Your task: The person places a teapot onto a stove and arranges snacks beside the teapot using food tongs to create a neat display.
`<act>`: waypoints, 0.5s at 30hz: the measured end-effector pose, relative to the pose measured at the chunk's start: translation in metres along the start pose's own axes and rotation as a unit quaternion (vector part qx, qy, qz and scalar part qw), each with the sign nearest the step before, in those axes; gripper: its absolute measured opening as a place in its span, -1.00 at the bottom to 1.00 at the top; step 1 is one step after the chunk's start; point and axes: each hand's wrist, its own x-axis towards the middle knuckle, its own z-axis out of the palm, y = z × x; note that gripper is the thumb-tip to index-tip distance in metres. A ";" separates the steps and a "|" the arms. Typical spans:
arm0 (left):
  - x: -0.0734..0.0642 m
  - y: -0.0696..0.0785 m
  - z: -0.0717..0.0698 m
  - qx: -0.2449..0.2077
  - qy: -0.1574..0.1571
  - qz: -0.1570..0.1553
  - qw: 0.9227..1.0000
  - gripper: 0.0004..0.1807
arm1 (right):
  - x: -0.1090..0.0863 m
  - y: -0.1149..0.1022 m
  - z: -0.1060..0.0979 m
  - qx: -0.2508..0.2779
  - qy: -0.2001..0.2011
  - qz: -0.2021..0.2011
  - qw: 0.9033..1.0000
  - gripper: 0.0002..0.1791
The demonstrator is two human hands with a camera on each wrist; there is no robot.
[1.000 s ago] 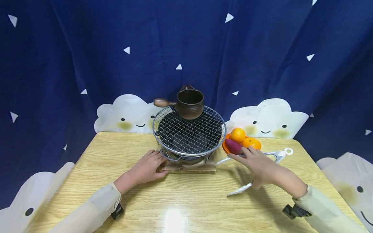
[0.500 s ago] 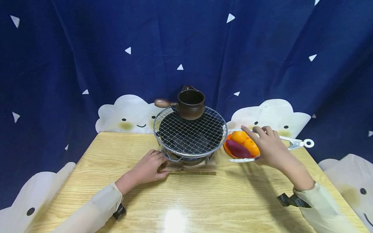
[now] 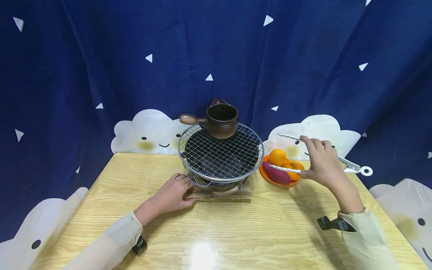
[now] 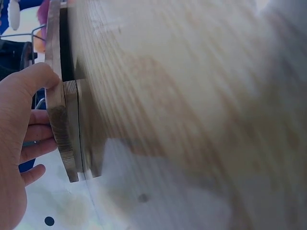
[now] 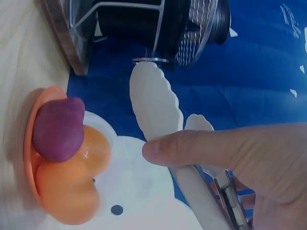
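Observation:
My left hand (image 3: pixel 172 193) grips the left corner of the wooden board (image 3: pixel 224 194) under the round grill (image 3: pixel 221 161); in the left wrist view the thumb lies on the board's edge. My right hand (image 3: pixel 322 165) holds metal tongs (image 3: pixel 352 167), thumb on one arm and fingers on the other. The tongs' arms are spread, with nothing between their pale scalloped tips (image 5: pixel 153 100). In the head view, the lower arm crosses in front of an orange bowl (image 3: pixel 262 171) holding a purple sweet potato (image 3: pixel 276 175) and two orange fruits (image 3: pixel 277 157).
A brown pot (image 3: pixel 221 125) with a wooden side handle stands on the back of the grill's wire mesh. Behind the wooden table (image 3: pixel 236 228) hangs a dark blue curtain (image 3: pixel 168 75) with white clouds.
My right hand has lifted the tongs from low over the table, right of the board, up to the bowl, then slightly higher and right. The left hand stays on the board.

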 end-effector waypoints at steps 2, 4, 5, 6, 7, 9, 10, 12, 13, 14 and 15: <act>0.000 0.000 0.001 0.000 0.001 0.001 1.000 -0.60 | 0.000 0.005 0.002 0.001 0.007 0.007 1.000 0.30; 0.000 -0.001 0.002 -0.001 0.003 0.002 1.000 -0.60 | 0.000 0.008 0.005 0.001 0.009 0.014 1.000 0.29; 0.000 -0.001 0.002 -0.001 0.006 0.003 1.000 -0.60 | 0.000 0.010 0.006 0.002 0.010 0.016 1.000 0.28; 0.000 -0.002 0.002 -0.001 0.008 0.004 1.000 -0.60 | 0.001 0.011 0.008 0.002 0.011 0.016 1.000 0.28; 0.000 -0.002 0.003 -0.001 0.010 0.006 1.000 -0.61 | 0.001 0.013 0.009 0.001 0.011 0.016 1.000 0.28; 0.000 -0.002 0.004 -0.002 0.010 0.005 1.000 -0.60 | 0.001 0.014 0.013 -0.005 0.008 0.016 1.000 0.27; 0.000 -0.002 0.004 -0.002 0.010 0.004 1.000 -0.60 | 0.001 0.015 0.015 -0.010 0.006 0.016 1.000 0.26; 0.000 -0.002 0.003 -0.003 0.004 0.002 1.000 -0.58 | 0.001 0.016 0.019 -0.019 0.000 0.018 1.000 0.25; 0.000 -0.002 0.003 -0.003 0.001 0.000 1.000 -0.58 | 0.001 0.016 0.021 -0.025 -0.004 0.020 0.999 0.25; 0.000 -0.002 0.002 -0.004 -0.002 -0.002 1.000 -0.57 | 0.001 0.017 0.022 -0.030 -0.006 0.022 0.999 0.24; 0.000 -0.001 0.002 -0.004 -0.003 -0.002 1.000 -0.57 | 0.001 0.017 0.023 -0.035 -0.009 0.025 0.999 0.24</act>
